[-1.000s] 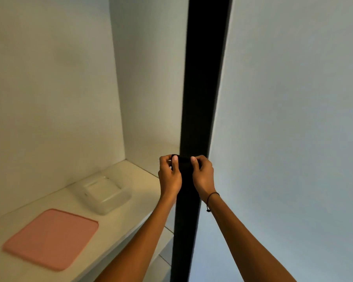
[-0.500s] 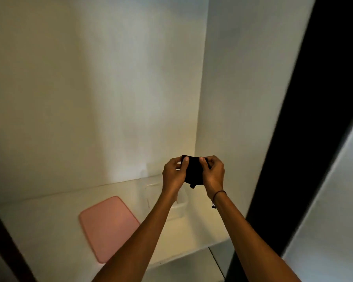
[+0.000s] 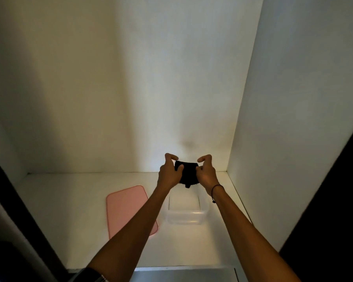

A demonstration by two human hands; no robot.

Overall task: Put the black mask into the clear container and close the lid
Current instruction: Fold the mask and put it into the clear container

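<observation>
Right, left to right, and why each thing sits where it does:

1. Pink lid [image 3: 128,210]: flat on the white shelf [image 3: 69,216], just left of the container and off it. Likely parked there so the opening is free; it's within easy reach for closing. The left forearm crosses over its right edge in view.
2. Left hand [image 3: 169,176]: closed on the left side of the black mask [image 3: 186,174], thumb in front, fingers curled over the top edge. Pinch grip, not a fist, probably to keep the fabric folded and compact.
3. Black mask: held in the air between both hands, above and towards the back of the container, not touching it. A small dark tab hangs off its bottom edge; can't tell if it's an ear loop.
4. Clear container [image 3: 184,208]: open, looks empty, resting on the shelf right under the hands. Mask is not inside yet.
5. Right hand [image 3: 206,176]: gripping the mask's right side, index finger and thumb raised off the top corner. Dark cord on the wrist.
6. Judgement: two-handed hold suits lowering the mask straight in without it unfolding over the rim. Lid step not yet started.
</observation>
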